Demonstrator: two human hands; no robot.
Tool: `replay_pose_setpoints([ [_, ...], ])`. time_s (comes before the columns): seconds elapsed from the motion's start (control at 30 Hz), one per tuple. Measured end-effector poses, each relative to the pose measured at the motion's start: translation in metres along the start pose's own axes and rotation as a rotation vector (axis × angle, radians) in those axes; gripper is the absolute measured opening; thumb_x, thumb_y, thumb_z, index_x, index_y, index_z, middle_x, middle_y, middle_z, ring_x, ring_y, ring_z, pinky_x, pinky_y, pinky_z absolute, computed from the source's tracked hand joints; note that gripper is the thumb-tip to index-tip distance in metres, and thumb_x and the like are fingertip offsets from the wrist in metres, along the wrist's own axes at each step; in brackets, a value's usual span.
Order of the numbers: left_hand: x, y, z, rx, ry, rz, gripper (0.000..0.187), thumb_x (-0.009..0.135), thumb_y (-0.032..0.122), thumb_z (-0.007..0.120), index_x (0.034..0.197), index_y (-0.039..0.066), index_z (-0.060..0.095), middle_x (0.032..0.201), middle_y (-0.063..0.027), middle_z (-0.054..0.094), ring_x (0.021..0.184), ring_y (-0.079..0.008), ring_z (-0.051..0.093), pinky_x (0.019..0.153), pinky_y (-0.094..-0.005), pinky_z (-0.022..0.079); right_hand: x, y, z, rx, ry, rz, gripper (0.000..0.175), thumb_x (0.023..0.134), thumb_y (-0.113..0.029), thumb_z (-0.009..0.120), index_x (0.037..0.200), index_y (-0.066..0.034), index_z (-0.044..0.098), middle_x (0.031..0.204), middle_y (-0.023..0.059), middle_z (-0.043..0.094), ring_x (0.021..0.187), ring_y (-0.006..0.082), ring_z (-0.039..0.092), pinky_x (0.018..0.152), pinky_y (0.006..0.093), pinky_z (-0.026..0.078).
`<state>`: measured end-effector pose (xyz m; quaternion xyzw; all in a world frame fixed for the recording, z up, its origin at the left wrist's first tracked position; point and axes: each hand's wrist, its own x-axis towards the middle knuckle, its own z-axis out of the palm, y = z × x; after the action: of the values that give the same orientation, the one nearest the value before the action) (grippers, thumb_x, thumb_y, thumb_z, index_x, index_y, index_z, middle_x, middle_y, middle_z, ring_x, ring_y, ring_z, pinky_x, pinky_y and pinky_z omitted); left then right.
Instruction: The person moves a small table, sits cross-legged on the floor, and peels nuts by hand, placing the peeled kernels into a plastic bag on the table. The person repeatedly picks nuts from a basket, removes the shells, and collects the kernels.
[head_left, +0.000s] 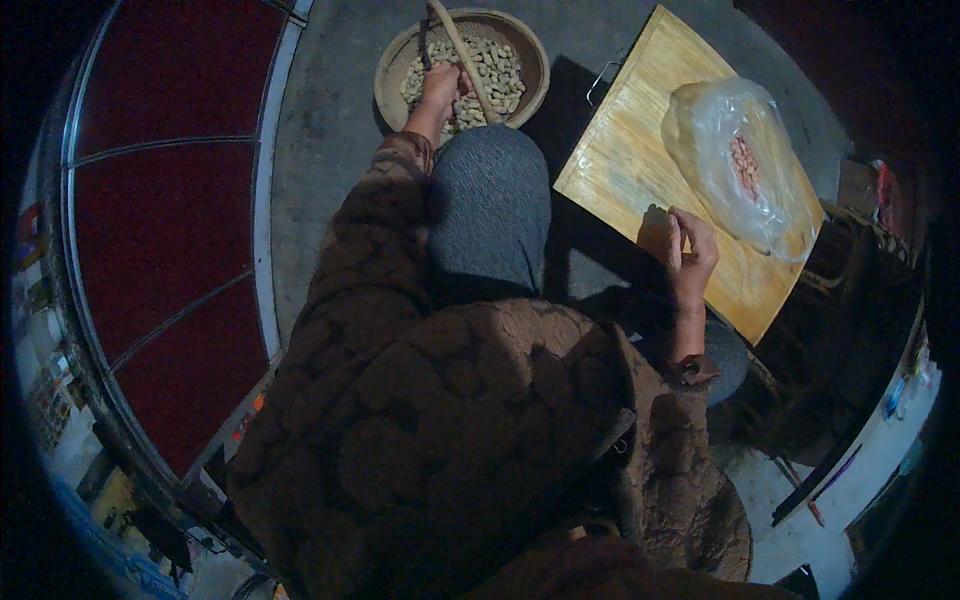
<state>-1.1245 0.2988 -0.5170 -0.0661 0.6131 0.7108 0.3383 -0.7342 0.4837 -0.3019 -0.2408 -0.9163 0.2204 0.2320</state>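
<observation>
My left hand (441, 88) is at the round basket (388, 79), over the peanuts in their shells (495, 64) and beside the arched handle (459, 45). Its fingers are curled, and what they may hold is hidden. Above the near edge of a wooden tabletop (622, 142), my right hand (695, 247) is raised with thumb and bent fingers close together. No object shows clearly between them. Beyond it lies a clear plastic bag (757, 105), with a small heap of pinkish shelled peanuts (745, 166) in it.
My grey-trousered knee (491, 202) stands between the basket and the tabletop. A metal handle (600, 82) sticks out from the tabletop's left side. Dark red panels in a metal frame (165, 195) rise at left. Grey floor (322, 112) surrounds the basket.
</observation>
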Motion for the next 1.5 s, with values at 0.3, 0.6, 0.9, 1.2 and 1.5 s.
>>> replay_pose_setpoints([
  [0.3,0.034,-0.042,-0.037,1.241,-0.014,0.180,0.026,0.081,0.018,0.061,0.097,-0.002,0.061,0.084,-0.0179,0.064,0.073,-0.0301,0.063,0.066,-0.0411,0.050,0.011,-0.009,0.010,0.006,-0.027,-0.025,0.010,0.079,-0.005,0.065,0.090,-0.0035,0.065,0.081,0.0118,0.065,0.073,0.0278,0.061,0.072,0.0358,0.046],
  [0.6,0.103,-0.082,-0.015,1.552,-0.243,0.696,0.040,0.087,0.026,0.052,0.125,0.015,0.051,0.126,-0.0191,0.046,0.118,-0.0370,0.042,0.097,-0.0484,0.037,0.028,-0.008,0.021,-0.112,-0.144,-0.006,0.013,0.076,-0.003,0.065,0.089,-0.0039,0.064,0.080,0.0121,0.064,0.070,0.0269,0.058,0.067,0.0352,0.045],
  [0.9,0.082,-0.114,-0.034,1.164,-0.066,0.378,0.034,0.088,0.024,0.052,0.120,0.012,0.054,0.112,-0.0201,0.054,0.102,-0.0359,0.053,0.085,-0.0429,0.046,0.029,-0.007,0.025,-0.106,-0.139,0.004,0.011,0.078,-0.004,0.064,0.089,-0.0023,0.063,0.081,0.0134,0.063,0.072,0.0288,0.058,0.070,0.0367,0.045],
  [1.2,0.024,-0.075,-0.037,1.185,0.111,0.432,0.029,0.084,0.017,0.061,0.107,0.000,0.058,0.102,-0.0167,0.061,0.087,-0.0325,0.060,0.076,-0.0406,0.048,0.021,-0.006,0.023,-0.052,-0.099,-0.036,0.011,0.079,-0.006,0.064,0.090,-0.0049,0.065,0.083,0.0124,0.065,0.075,0.0290,0.059,0.071,0.0371,0.045],
  [1.5,0.005,-0.050,-0.065,-0.702,-0.139,-0.142,0.032,0.093,0.020,0.052,0.117,-0.001,0.052,0.110,-0.0131,0.057,0.090,-0.0226,0.059,0.071,-0.0313,0.051,0.010,-0.019,0.002,-0.053,-0.066,-0.034,0.010,0.079,0.000,0.064,0.088,-0.0007,0.066,0.085,0.0125,0.066,0.079,0.0249,0.063,0.072,0.0324,0.048],
])
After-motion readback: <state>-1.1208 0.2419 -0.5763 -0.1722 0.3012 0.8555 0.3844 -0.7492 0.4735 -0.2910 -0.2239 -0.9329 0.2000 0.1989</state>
